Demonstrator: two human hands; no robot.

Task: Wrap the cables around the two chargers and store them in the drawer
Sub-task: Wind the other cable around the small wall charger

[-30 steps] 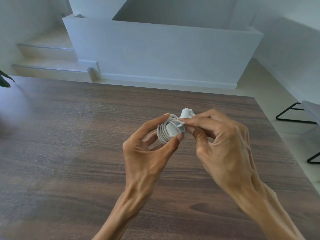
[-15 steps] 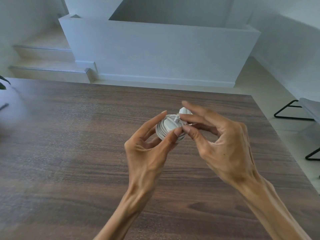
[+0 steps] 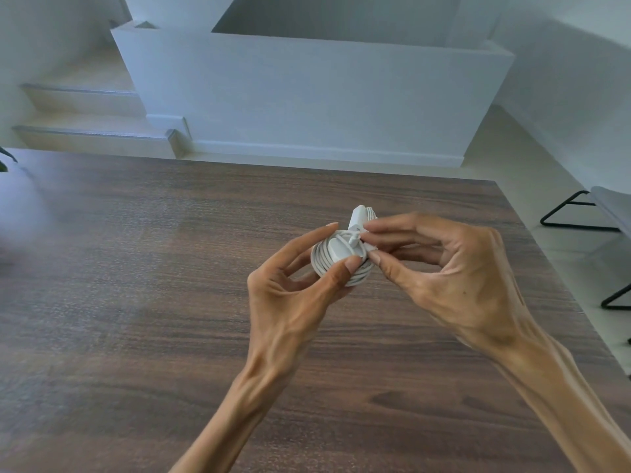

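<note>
We are gripping the coiled charger (image 3: 338,254) in our left hand (image 3: 293,298) above the table (image 3: 136,302). Our right hand (image 3: 454,278) is pinching the cable end (image 3: 355,237) at its top. Its plug end is pointing up and away from us.

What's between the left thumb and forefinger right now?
In the head view, the white charger with its cable coiled round it sits there, gripped by the left hand; the right hand pinches the cable's end.
</note>
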